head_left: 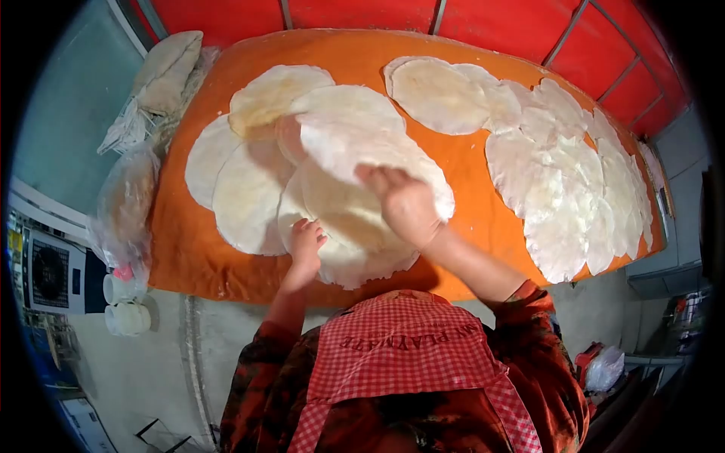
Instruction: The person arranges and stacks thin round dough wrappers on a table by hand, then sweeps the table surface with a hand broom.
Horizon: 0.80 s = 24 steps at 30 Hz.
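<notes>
The dough sheets look matt, the desk cover dull cloth, the apron cloth, the bag glossy, crinkled plastic.

So up top you've got red panels split by grey bars. Off your left: teal pane, couple white tubs, boxy white-and-black unit, plus a whitish bag down on your right.

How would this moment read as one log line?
right hand: at raised sheet | left hand: by lower sheets | beneath: orange cloth
</notes>
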Each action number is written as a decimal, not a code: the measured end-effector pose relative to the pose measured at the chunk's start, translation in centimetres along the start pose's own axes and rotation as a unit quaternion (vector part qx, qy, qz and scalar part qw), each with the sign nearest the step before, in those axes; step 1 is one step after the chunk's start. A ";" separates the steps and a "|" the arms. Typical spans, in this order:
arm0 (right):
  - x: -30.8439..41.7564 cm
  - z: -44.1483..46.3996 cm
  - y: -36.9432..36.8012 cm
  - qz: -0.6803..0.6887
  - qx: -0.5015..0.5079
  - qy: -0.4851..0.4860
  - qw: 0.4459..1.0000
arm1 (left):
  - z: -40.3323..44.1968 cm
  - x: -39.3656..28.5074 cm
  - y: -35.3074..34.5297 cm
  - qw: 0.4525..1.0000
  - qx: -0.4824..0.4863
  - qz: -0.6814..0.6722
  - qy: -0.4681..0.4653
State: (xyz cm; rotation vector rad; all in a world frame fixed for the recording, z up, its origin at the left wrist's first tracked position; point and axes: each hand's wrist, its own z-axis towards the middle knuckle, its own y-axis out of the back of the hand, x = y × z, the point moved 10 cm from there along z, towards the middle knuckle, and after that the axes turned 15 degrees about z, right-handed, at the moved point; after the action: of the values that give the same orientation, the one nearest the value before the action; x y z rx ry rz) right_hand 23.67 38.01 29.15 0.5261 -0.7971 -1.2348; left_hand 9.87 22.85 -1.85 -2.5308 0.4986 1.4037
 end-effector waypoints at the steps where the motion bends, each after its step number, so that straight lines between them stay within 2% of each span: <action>1: -0.3 -1.8 -3.3 -0.038 0.043 -0.013 0.998 | 0.3 -0.3 -0.3 1.000 -0.003 0.010 -0.009; 2: -0.7 -3.3 -6.1 -0.044 0.098 -0.055 0.993 | 0.4 -0.5 -0.4 1.000 -0.005 0.008 -0.009; 4: -2.5 -7.0 -11.9 -0.038 0.158 -0.063 0.985 | 0.7 -0.8 -0.4 1.000 -0.001 0.020 0.002; 8: -3.8 -10.7 -16.7 -0.030 0.235 -0.105 0.966 | 2.2 -1.2 0.0 0.997 0.031 0.071 0.000; 11: -3.8 -9.1 -15.9 -0.013 0.218 -0.126 0.968 | 4.7 0.1 -0.8 0.992 0.113 0.058 0.024; 14: -2.1 -8.3 -14.2 -0.023 0.114 -0.105 0.988 | 0.7 -4.2 -3.8 0.983 0.172 -0.060 0.021; 17: -0.9 -7.4 -13.0 -0.086 0.084 -0.089 0.989 | -3.0 -7.8 -7.1 0.948 0.284 -0.135 0.035; 20: -6.4 -8.4 -15.3 0.033 0.145 -0.208 0.967 | -3.0 -8.7 -6.6 0.933 0.316 -0.169 -0.015; 21: -6.5 -6.5 -12.7 0.031 0.155 -0.212 0.964 | -3.0 -9.2 -6.0 0.930 0.317 -0.186 -0.033; 22: -7.5 -5.3 -11.3 0.044 0.129 -0.198 0.971 | -2.5 -10.1 -3.3 0.969 0.202 -0.100 -0.099; 23: -9.7 -4.2 -9.2 0.043 0.105 -0.232 0.966 | 1.1 -9.3 0.5 0.975 0.049 0.065 -0.208; 24: -11.0 -3.0 -6.6 0.038 0.090 -0.245 0.965 | 3.9 -8.5 4.1 0.919 -0.106 0.226 -0.305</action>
State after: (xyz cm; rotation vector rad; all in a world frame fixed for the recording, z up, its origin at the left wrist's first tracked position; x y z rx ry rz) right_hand 20.52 46.66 19.70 0.3319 -1.3455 -1.2418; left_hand 1.04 22.03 3.25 -2.0022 0.8696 2.4056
